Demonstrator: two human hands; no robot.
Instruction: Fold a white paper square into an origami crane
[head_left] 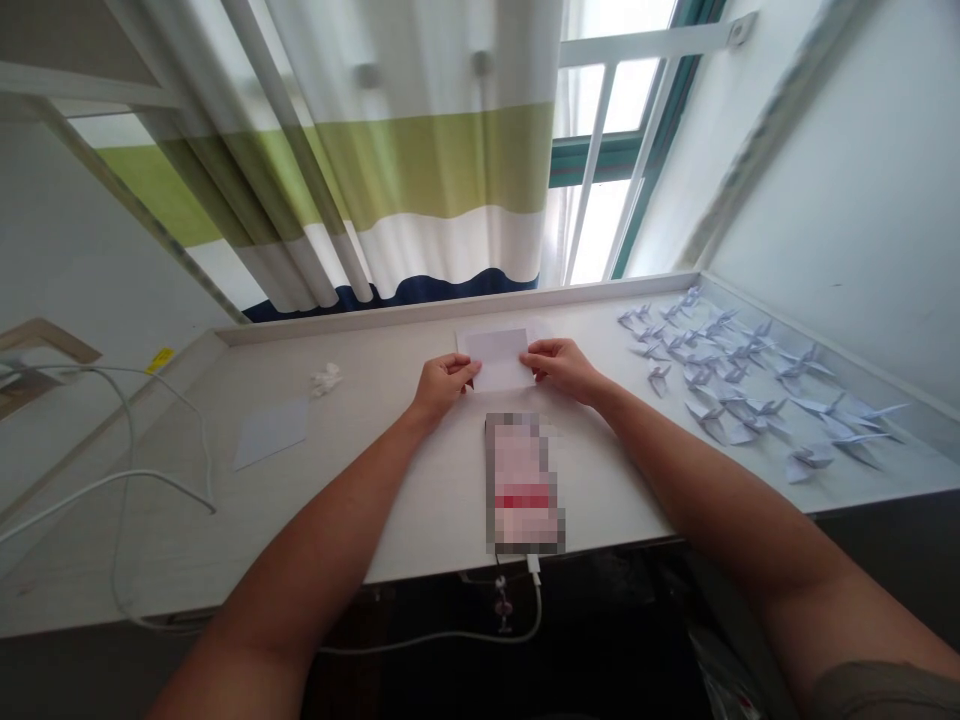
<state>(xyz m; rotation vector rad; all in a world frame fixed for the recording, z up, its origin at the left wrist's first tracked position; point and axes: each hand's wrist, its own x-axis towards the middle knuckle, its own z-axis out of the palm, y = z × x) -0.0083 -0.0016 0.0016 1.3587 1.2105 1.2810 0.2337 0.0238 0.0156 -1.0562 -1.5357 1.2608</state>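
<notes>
A sheet of white paper is held up just above the desk, between my two hands. My left hand pinches its left edge between thumb and fingers. On the opposite edge, my right hand grips it the same way. Just below the paper lies a phone, its screen blurred out, with a white charging cable at its lower end. Many folded white paper cranes stand in a group to the right of my right hand.
On the left of the white desk lie another flat white sheet and a crumpled bit of white paper. White cables loop over the left end. A raised rim runs along the back, below a striped curtain.
</notes>
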